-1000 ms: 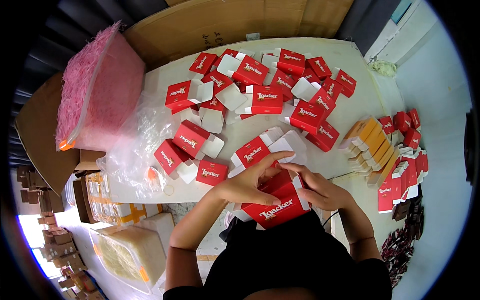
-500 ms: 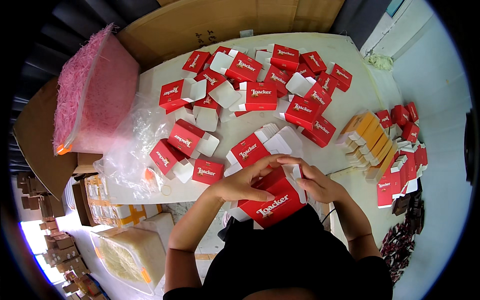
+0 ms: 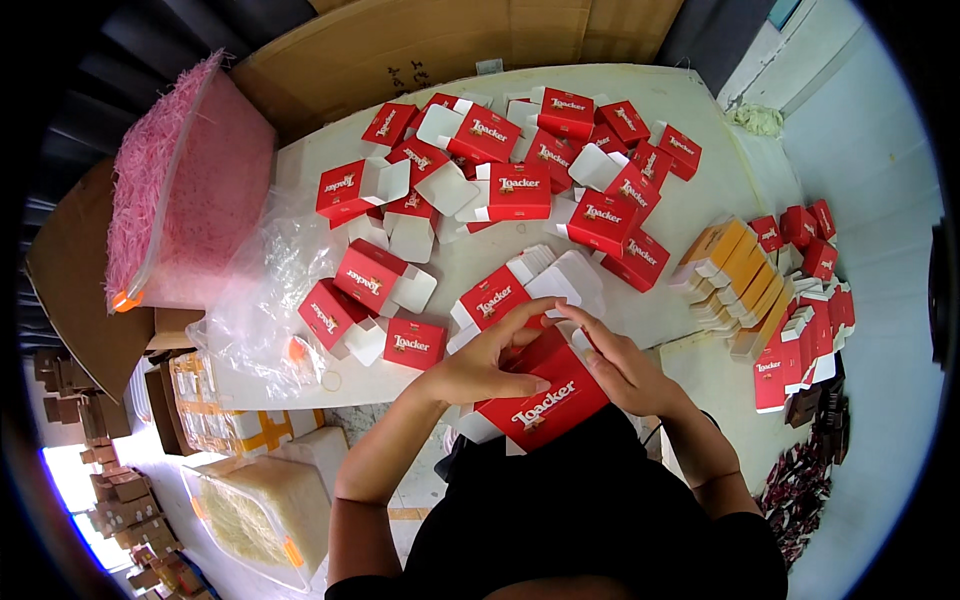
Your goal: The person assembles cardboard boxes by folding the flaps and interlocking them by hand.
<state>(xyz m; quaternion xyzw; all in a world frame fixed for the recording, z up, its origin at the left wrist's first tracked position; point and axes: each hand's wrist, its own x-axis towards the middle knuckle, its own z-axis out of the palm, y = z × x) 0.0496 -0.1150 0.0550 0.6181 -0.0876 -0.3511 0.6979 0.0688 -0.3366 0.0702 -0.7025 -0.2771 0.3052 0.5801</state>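
Observation:
Close to my body, a red carton [image 3: 548, 402] with white lettering is held up at a tilt between both hands. My left hand [image 3: 473, 368] grips it, thumb across the front face and fingers over the top edge. Against its right end lies my right hand [image 3: 632, 378], fingers stretched along that side and pressing it. A white flap sticks out at the carton's lower left. Just beyond my hands, another red carton [image 3: 493, 297] lies beside a stack of flat white-sided cartons [image 3: 562, 280]. My palms hide part of the held carton.
Several red cartons [image 3: 518, 190] with white end flaps cover the white table [image 3: 300, 385]. Clear plastic wrap [image 3: 265, 300] and a bin of pink shredded paper [image 3: 200, 200] sit left. Rows of yellow-orange packs [image 3: 735, 280] and flat red cartons [image 3: 790, 365] are right.
My right hand has straightened its fingers and turned flatter against the carton's right end, where the white flap seen earlier is now mostly out of sight. My left hand keeps its grip.

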